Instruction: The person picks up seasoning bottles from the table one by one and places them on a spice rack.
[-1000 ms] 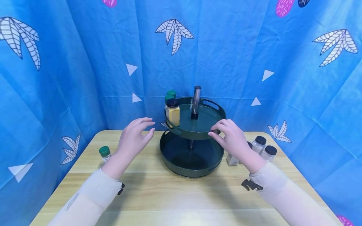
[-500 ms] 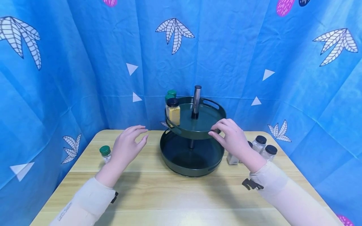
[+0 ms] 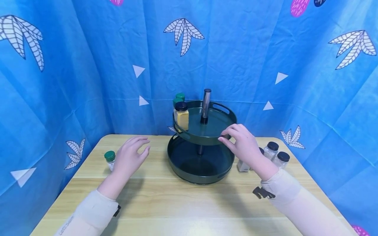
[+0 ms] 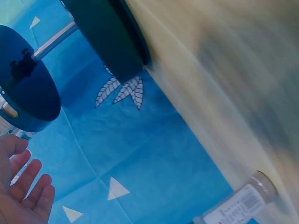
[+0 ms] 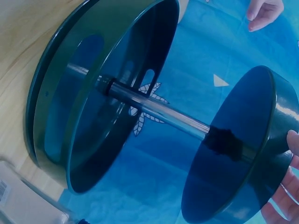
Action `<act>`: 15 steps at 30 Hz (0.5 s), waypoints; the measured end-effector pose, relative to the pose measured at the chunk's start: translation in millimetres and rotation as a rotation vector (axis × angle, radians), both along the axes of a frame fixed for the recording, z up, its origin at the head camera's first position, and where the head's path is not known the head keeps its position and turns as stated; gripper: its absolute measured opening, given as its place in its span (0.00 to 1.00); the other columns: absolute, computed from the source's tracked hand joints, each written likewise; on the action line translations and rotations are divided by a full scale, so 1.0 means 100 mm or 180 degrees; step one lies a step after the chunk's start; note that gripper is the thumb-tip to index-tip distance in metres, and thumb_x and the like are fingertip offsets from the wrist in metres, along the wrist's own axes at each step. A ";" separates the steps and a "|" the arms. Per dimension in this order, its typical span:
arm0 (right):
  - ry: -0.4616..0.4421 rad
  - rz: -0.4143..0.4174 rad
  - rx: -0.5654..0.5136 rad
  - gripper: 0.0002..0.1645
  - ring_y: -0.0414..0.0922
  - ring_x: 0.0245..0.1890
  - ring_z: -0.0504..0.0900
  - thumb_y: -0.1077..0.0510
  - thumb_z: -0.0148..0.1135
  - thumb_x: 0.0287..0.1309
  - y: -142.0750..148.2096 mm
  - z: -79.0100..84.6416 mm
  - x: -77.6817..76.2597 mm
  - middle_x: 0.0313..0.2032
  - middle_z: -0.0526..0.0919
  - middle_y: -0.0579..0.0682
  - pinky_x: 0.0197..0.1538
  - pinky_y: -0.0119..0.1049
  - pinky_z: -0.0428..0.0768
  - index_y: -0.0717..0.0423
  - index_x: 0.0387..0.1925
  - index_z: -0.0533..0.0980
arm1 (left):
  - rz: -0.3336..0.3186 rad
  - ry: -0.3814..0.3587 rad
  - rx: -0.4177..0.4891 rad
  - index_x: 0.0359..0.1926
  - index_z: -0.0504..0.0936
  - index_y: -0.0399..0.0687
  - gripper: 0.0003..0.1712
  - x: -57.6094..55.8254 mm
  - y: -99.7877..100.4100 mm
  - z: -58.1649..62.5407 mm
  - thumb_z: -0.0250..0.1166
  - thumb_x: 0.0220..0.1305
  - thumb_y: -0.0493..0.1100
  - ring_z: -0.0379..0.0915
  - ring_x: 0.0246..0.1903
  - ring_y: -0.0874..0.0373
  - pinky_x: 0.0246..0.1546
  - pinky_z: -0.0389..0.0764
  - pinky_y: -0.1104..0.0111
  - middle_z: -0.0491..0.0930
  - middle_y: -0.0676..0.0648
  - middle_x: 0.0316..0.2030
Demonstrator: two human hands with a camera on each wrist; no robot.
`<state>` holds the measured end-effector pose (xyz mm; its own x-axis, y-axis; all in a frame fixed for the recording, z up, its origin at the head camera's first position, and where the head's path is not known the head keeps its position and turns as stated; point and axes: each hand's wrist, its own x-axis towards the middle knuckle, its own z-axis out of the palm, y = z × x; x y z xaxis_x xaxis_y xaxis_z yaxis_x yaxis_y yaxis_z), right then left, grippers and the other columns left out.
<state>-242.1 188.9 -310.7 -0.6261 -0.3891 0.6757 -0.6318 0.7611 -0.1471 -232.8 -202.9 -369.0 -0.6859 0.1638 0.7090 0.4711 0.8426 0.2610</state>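
A dark green two-tier turntable rack (image 3: pixel 200 141) with a metal post stands near the table's back. My right hand (image 3: pixel 240 142) pinches the front right rim of its upper tray; in the right wrist view the thumb (image 5: pixel 293 141) lies at that tray's wall. On the upper tray's left side stand a black-capped jar of yellow powder (image 3: pixel 181 119) and green-capped jars (image 3: pixel 179 96) behind it. My left hand (image 3: pixel 130 155) hovers left of the rack with loosely bent fingers, holding nothing. Just beyond its wrist is a green-capped jar (image 3: pixel 110 159), seen label-up in the left wrist view.
Several black-capped jars (image 3: pixel 271 150) stand on the right of the wooden table (image 3: pixel 177 203), partly behind my right hand and forearm. A blue patterned curtain (image 3: pixel 242 49) encloses the table's back and sides.
My left hand has drawn back to the left, away from the rack and closer to the green-capped jar. My right hand stays at the upper tray's rim, and the rack looks unmoved.
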 end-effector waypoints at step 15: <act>0.0010 -0.0011 0.0022 0.09 0.49 0.42 0.77 0.55 0.76 0.54 -0.01 0.00 0.00 0.37 0.82 0.48 0.42 0.44 0.80 0.51 0.35 0.83 | 0.0258 -0.0127 -0.0011 0.47 0.87 0.41 0.14 0.07 -0.30 -0.20 0.73 0.58 0.39 0.80 0.50 0.42 0.46 0.82 0.48 0.85 0.41 0.49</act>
<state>-242.0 187.7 -310.4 -0.6253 -0.3916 0.6750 -0.6296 0.7642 -0.1399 -225.3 -232.5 -389.4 -0.7246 0.1091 0.6805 0.3906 0.8785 0.2751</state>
